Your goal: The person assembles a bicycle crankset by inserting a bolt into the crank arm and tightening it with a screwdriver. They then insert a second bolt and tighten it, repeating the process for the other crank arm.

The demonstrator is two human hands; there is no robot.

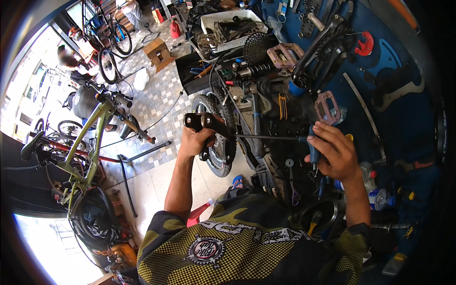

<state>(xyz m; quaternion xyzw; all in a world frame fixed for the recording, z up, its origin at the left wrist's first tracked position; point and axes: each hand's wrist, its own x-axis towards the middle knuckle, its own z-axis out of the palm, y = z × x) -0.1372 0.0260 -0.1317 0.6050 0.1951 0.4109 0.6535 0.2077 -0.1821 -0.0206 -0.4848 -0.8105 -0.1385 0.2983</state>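
My left hand (194,143) is closed around a black bicycle suspension rocker link (217,124), a forked piece with round holes at its ends. In my right hand (336,153) is the blue handle of a T-handle hex key (314,151), gripped between thumb and fingers. Its long thin shaft runs level to the left and reaches the rocker link; whether the tip sits inside a bolt or hole is hidden. Both hands are raised in front of my body, above the near edge of the workbench. Behind the rocker link shows a knobby bicycle wheel (209,164).
The cluttered bench carries a white basket (232,21) of parts, a cassette (256,47), a rear shock (254,71), pedals (327,108) and a crank arm (317,45). A green bicycle frame (92,135) stands at left. Other people are farther back among bicycles.
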